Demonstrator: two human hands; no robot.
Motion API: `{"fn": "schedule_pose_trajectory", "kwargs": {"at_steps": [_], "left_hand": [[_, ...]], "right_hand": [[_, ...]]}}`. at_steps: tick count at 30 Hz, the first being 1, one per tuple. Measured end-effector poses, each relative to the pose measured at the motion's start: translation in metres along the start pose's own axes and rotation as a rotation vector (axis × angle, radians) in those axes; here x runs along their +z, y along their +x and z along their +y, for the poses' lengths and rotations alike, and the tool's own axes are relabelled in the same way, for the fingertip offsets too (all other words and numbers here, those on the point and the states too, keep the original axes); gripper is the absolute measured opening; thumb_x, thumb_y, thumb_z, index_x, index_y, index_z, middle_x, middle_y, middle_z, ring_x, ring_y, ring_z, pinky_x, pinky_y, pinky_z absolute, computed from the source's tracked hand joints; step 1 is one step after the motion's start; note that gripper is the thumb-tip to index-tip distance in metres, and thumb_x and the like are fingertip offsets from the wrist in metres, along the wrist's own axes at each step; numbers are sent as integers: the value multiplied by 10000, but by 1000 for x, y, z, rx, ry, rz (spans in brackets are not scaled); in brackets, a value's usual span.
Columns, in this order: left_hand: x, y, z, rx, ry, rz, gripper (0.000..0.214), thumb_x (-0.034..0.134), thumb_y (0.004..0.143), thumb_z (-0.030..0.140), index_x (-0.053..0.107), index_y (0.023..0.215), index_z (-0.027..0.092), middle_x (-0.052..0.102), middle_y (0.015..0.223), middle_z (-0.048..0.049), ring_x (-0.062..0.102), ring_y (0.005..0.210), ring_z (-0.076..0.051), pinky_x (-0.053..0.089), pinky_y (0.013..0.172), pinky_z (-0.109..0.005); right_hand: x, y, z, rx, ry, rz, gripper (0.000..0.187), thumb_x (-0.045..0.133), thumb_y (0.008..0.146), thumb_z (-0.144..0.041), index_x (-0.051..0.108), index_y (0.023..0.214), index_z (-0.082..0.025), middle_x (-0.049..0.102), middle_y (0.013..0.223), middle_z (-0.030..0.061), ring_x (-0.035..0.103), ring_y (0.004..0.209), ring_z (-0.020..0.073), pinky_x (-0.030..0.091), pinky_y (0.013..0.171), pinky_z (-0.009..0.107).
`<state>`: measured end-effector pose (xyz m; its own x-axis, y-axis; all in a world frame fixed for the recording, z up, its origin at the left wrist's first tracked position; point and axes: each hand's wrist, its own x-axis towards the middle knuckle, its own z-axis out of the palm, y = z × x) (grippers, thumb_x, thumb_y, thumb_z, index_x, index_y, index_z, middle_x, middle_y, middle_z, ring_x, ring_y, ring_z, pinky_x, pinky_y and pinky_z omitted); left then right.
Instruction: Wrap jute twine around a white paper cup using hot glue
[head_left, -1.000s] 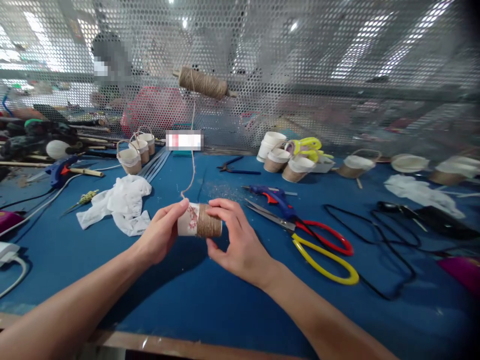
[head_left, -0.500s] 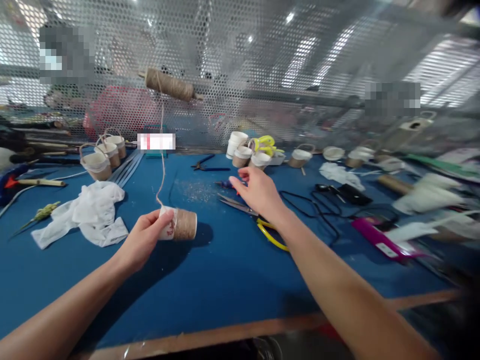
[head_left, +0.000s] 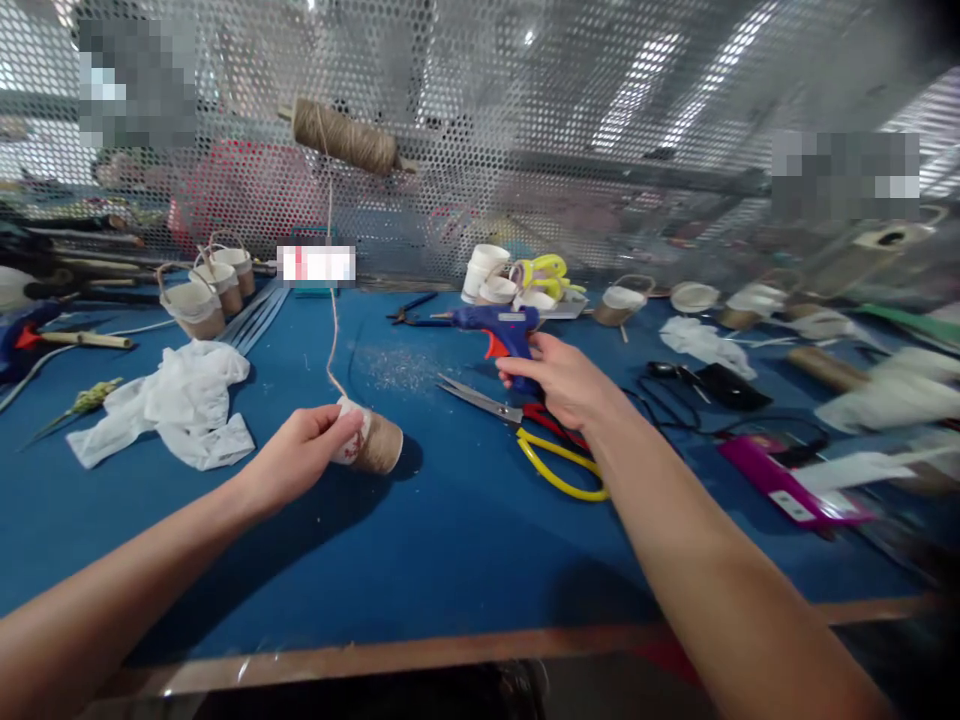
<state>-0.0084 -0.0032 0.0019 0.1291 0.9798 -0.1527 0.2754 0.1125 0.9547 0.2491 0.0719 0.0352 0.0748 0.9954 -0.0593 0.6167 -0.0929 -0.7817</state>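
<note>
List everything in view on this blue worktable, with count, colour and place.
table: one, blue, under everything
mesh screen: one, grey, behind the table
twine spool: one, brown, high on the screen
handled cups: three, brown and white, rear left
cloth: one, white, left of centre
pliers: one, dark handles, rear centre
scissors: one, red and yellow handles, beside the right hand
twine-wrapped cup: one, brown and white, on its side, centre
glue gun: one, blue, orange trigger
left hand: holds the twine-wrapped cup
right hand: grips the glue gun
</note>
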Motion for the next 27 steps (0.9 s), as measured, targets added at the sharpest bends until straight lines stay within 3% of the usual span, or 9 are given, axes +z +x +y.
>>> {"fn": "schedule_pose_trajectory", "kwargs": {"at_steps": [3,6,9,13,17,20,23,27], "left_hand": [[-4,0,7,-1,-48,-154,272,545,719,388,653,814,157,684,805,-31,590,790,-218,431,743,-288],[-8,-1,11,43,-57,-255,226,582,696,296,651,869,168,680,869,-41,590,860,-232,428,769,-278],[-10,1,13,97,44,-245,198,583,708,272,673,845,161,680,833,-54,590,781,-213,427,724,-256],[-11,6,9,170,126,-163,165,583,721,246,696,811,167,672,753,-37,557,696,-191,413,671,-236],[-10,5,4,184,76,-104,127,579,728,243,686,739,175,656,688,-25,547,651,-180,414,618,-225],[-9,2,5,151,40,-82,116,581,725,248,666,681,181,638,646,-17,567,664,-186,426,635,-224],[-6,-1,9,110,-45,-123,155,543,755,256,679,780,188,669,768,-34,592,797,-213,434,744,-238],[-4,-2,10,86,-131,-153,175,538,758,251,687,835,199,682,859,-41,585,859,-231,417,834,-272]], "right_hand": [[-5,-25,-10,-39,166,-125,97,497,799,-251,517,851,-172,630,675,25,619,613,136,516,582,254],[0,-44,-13,-161,315,-270,104,570,745,-253,554,785,-158,657,689,47,622,571,143,503,538,251],[7,-55,-11,-319,308,-333,130,558,779,-266,574,852,-160,639,663,15,594,529,118,487,515,236],[11,-65,-7,-329,217,-437,167,487,827,-317,561,837,-167,498,448,-60,480,384,92,417,391,210],[16,-76,-4,-340,12,-361,187,513,789,-365,559,706,-204,477,382,-71,473,322,104,430,368,230],[21,-82,-1,-487,-164,-219,242,527,770,-374,547,567,-243,488,376,-49,544,402,145,447,408,256],[25,-84,3,-640,-230,-108,235,511,769,-403,594,589,-275,512,410,-28,597,526,185,460,456,279],[30,-82,7,-693,-259,-76,222,484,781,-432,637,686,-303,521,431,-21,610,585,204,463,479,294]]}}
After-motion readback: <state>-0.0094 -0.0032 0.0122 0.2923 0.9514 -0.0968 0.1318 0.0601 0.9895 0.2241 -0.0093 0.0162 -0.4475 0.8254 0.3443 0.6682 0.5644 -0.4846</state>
